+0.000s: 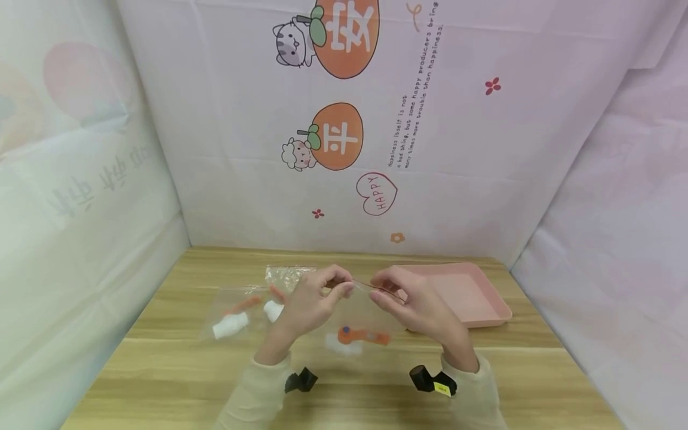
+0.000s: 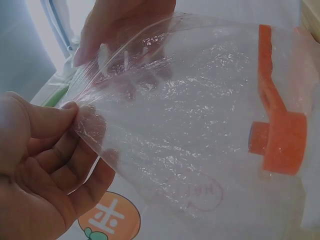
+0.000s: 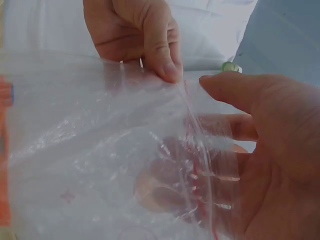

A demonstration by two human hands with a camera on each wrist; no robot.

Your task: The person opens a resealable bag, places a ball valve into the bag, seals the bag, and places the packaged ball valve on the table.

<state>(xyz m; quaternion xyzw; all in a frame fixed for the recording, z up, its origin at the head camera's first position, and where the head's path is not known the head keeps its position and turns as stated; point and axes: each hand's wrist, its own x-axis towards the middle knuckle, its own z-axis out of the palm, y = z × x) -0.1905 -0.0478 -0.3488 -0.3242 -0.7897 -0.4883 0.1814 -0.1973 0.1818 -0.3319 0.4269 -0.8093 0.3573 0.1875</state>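
Note:
A clear zip-top plastic bag (image 1: 371, 312) hangs between my hands, its red-lined mouth at the top. My left hand (image 1: 309, 304) pinches one upper corner between thumb and fingers. My right hand (image 1: 424, 304) is at the other end of the mouth; in the right wrist view its fingers lie behind the film, while the thumb (image 3: 235, 90) stands apart from it. Low in the bag lies an orange plastic piece (image 2: 282, 142) with a round end and a long arm, showing a blue spot in the head view. Beside it, something white (image 1: 344, 345) is blurred by the film.
Left of my hands, another clear bag (image 1: 217, 310) lies on the wooden table (image 1: 161, 370) with orange pieces (image 1: 244, 304) and white pieces (image 1: 230, 325). Crinkled clear plastic (image 1: 287, 275) lies behind. A pink tray (image 1: 486, 286) stands at the right, partly behind my right hand.

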